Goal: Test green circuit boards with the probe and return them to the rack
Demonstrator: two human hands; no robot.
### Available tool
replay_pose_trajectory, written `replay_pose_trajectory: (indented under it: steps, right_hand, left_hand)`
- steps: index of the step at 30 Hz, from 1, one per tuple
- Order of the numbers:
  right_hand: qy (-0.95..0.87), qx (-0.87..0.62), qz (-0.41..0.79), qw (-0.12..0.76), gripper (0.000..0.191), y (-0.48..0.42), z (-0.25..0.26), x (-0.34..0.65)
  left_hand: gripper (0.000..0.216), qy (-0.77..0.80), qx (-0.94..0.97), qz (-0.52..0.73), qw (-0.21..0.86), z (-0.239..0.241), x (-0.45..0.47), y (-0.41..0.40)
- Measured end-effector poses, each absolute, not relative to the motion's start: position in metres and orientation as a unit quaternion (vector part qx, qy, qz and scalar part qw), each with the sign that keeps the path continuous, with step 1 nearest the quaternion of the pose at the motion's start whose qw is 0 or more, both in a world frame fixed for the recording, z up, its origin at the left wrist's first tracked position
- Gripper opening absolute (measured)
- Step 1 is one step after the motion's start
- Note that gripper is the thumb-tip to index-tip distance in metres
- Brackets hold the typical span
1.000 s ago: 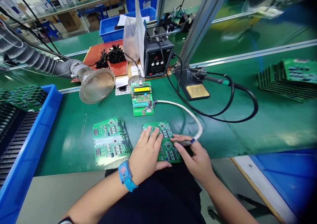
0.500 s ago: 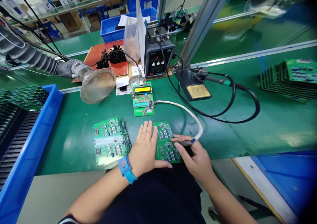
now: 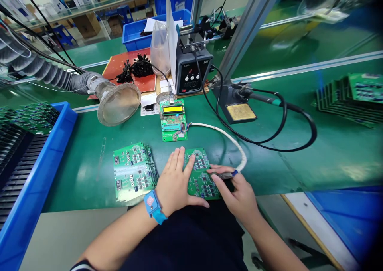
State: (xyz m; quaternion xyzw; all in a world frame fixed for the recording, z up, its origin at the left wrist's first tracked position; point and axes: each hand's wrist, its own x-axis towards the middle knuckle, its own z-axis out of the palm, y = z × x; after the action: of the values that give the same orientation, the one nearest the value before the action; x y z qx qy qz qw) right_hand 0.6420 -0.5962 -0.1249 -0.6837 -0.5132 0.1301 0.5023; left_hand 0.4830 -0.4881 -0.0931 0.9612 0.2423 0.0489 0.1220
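Observation:
My left hand lies flat with its fingers spread over the left part of a green circuit board at the table's front edge. A blue wrist strap is on that wrist. In my right hand is a grey, taped probe, its tip end over the middle of the board; whether it touches is too small to tell. From the probe a white wrapped cable curves up to a green programmer board with a lit yellow display. A stack of circuit boards lies left of my left hand.
A blue crate with boards in slots stands at the left. Above it hangs a fume extractor nozzle. Behind are a soldering station and an iron holder with a sponge. Black cable loops rightward; more boards stand at far right.
My left index finger has shifted slightly to the right on the board. The probe stays at nearly the same spot, and the view has moved a little.

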Motion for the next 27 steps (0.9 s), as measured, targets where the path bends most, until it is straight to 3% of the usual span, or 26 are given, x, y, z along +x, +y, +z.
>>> replay_pose_trajectory:
  steps: [27]
  right_hand:
    - [-0.48, -0.678, 0.18, 0.526, 0.007, -0.6, -0.13, 0.641]
  left_hand:
    - [0.128, 0.278, 0.943, -0.025, 0.181, -0.076, 0.493, -0.487]
